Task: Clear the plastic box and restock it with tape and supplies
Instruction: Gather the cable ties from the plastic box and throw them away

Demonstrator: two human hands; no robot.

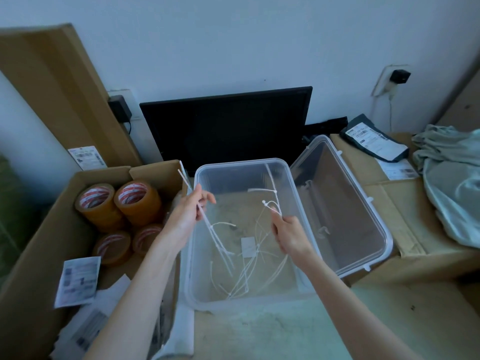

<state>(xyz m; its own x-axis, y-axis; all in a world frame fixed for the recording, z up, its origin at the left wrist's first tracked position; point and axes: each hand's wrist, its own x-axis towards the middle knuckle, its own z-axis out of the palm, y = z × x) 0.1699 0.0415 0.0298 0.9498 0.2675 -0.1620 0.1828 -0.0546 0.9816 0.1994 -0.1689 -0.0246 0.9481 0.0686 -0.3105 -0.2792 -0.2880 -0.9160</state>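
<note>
Clear plastic box (241, 167) at centre, lidless, white cable ties (244, 268) strewn on its floor.
Left hand (185, 216), at the box's 10 o'clock, pinches several straight ties; right hand (289, 236), at 3 o'clock inside it, pinches looped ties. Tape rolls (137, 201) sit at 9 o'clock.

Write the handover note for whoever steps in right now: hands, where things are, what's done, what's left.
Left hand: pinching a few white cable ties, lifted over the plastic box.
Right hand: pinching another tangle of ties above the box.
Box: open, its lid leaning on its right side. More loose ties and a small paper tag lie on its bottom.
Tape rolls: in the cardboard carton to the left, none in the box.
Done: clearing begun.
Left: remove the remaining ties and tag, then load tape and supplies.
</note>
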